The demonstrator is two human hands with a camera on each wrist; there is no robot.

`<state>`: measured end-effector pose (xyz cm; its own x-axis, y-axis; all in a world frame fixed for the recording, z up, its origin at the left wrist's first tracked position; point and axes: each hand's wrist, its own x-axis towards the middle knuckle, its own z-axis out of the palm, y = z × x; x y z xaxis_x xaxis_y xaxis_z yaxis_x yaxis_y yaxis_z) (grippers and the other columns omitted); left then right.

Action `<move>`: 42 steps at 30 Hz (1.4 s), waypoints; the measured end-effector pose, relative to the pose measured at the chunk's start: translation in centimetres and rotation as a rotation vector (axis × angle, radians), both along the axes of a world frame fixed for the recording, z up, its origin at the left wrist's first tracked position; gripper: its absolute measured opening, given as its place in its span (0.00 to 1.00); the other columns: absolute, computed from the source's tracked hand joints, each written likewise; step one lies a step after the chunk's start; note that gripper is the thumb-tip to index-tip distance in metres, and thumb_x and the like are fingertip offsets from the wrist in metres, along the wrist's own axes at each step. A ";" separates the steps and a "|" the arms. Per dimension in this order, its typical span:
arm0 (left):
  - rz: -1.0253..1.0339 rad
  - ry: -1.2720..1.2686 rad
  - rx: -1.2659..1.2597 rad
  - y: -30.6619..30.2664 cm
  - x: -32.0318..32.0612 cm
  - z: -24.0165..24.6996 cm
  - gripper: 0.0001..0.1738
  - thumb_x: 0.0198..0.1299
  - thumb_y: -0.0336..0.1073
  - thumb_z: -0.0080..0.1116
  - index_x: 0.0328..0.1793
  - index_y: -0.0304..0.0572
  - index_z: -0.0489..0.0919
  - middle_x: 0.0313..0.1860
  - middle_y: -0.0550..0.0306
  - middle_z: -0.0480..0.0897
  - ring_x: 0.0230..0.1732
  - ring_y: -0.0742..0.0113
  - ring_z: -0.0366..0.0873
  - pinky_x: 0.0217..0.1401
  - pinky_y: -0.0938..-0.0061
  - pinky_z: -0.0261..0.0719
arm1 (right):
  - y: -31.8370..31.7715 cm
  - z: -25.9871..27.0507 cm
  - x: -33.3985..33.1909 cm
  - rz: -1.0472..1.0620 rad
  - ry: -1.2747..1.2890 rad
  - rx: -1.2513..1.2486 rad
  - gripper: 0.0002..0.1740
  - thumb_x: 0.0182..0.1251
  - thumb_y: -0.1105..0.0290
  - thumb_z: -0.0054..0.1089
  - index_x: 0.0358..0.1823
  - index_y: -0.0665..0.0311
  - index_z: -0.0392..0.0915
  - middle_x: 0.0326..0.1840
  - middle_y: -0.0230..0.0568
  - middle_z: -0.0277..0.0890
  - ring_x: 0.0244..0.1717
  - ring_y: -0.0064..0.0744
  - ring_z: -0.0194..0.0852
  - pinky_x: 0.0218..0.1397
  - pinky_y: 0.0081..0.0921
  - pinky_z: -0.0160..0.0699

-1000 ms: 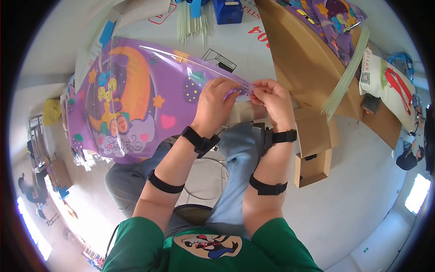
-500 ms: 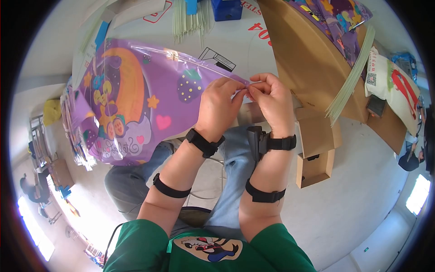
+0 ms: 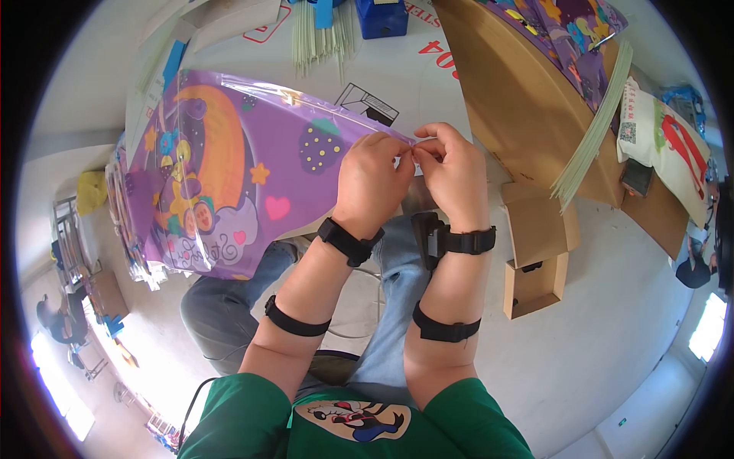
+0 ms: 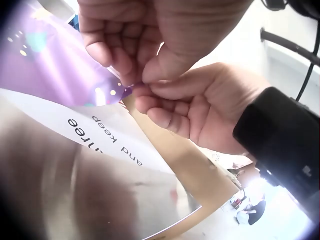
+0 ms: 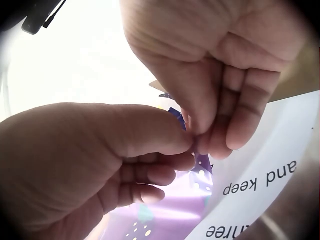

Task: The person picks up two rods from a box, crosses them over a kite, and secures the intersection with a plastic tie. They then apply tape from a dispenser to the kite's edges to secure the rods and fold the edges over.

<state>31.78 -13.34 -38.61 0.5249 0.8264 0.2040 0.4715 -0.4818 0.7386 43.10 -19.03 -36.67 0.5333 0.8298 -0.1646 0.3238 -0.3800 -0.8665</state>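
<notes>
A glossy purple plastic sheet (image 3: 294, 183), printed with a moon, a star and a heart, spreads left from the hands and narrows to a corner at the fingertips. The left hand (image 3: 372, 176) pinches that corner between thumb and fingers. Against it, the right hand (image 3: 453, 176) pinches the very tip. In the left wrist view the left hand (image 4: 155, 35) and the right hand (image 4: 200, 105) meet at the purple tip. The right wrist view has the left hand (image 5: 95, 160) and the right hand (image 5: 215, 65) nearly touching there; what lies between the fingertips is mostly hidden.
Behind the sheet is a grey printed board (image 3: 417, 88). Pale thin sticks (image 3: 325, 42) and a blue box (image 3: 382, 19) lie at its far side. To the right are brown cardboard (image 3: 520, 107), more sticks (image 3: 596, 130), a white bag (image 3: 661, 145) and a small open carton (image 3: 535, 287).
The hands have shifted slightly left with the sheet's corner, and the fingertips have drawn closer together. On the left, the sheet has moved and creased a little differently.
</notes>
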 end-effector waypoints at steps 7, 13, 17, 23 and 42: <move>-0.007 -0.055 -0.100 0.3 -0.3 -0.3 0.05 0.48 0.26 0.60 0.32 0.34 0.81 0.29 0.51 0.81 0.28 0.61 0.80 0.31 0.73 0.78 | 0.0 0.2 0.1 -0.002 0.043 0.003 0.11 0.54 0.80 0.57 0.40 0.65 0.76 0.28 0.42 0.81 0.31 0.39 0.81 0.35 0.30 0.75; -0.064 -0.054 -0.188 1.0 -0.6 0.4 0.05 0.49 0.26 0.60 0.33 0.34 0.81 0.29 0.52 0.81 0.28 0.62 0.79 0.33 0.74 0.77 | 0.0 0.2 0.1 -0.002 0.098 0.011 0.11 0.54 0.81 0.56 0.40 0.65 0.74 0.27 0.42 0.81 0.31 0.38 0.81 0.35 0.29 0.75; -0.120 -0.085 -0.242 1.2 -0.7 0.8 0.06 0.50 0.27 0.60 0.35 0.35 0.81 0.29 0.52 0.81 0.29 0.62 0.78 0.33 0.74 0.77 | 0.0 0.2 0.2 -0.004 0.105 0.010 0.11 0.54 0.81 0.56 0.40 0.65 0.74 0.26 0.42 0.80 0.31 0.38 0.81 0.35 0.29 0.75; -0.130 -0.074 -0.205 1.3 -0.7 0.7 0.06 0.51 0.27 0.60 0.36 0.35 0.81 0.30 0.52 0.81 0.29 0.63 0.78 0.32 0.75 0.76 | 0.0 0.0 0.3 -0.004 0.118 0.031 0.11 0.53 0.80 0.56 0.40 0.65 0.74 0.27 0.42 0.80 0.31 0.38 0.80 0.35 0.30 0.74; -0.010 -0.065 -0.406 2.9 -1.9 0.4 0.09 0.57 0.31 0.60 0.38 0.30 0.79 0.29 0.55 0.80 0.29 0.73 0.76 0.34 0.78 0.74 | -0.1 -0.7 0.6 -0.143 0.093 -0.076 0.10 0.54 0.79 0.57 0.38 0.66 0.71 0.28 0.44 0.79 0.31 0.41 0.79 0.36 0.32 0.74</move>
<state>29.85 -10.44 -38.25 0.5299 0.8416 -0.1048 0.4148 -0.1495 0.8975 43.75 -19.12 -37.41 0.6242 0.7302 -0.2778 0.1818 -0.4817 -0.8573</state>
